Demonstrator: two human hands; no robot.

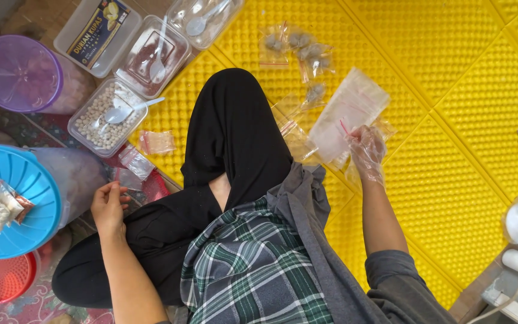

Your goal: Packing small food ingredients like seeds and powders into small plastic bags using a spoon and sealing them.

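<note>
Your plaid shirt (253,264) sits nearest; your gloved right hand (367,153) pinches a stack of clear zip bags (349,114); your bare left hand (108,207) pinches a small clear bag (128,179).

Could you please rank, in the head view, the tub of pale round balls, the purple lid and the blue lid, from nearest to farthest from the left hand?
From the left hand:
1. Blue lid, just to its left.
2. Tub of pale round balls, above it.
3. Purple lid, upper left corner.
</note>
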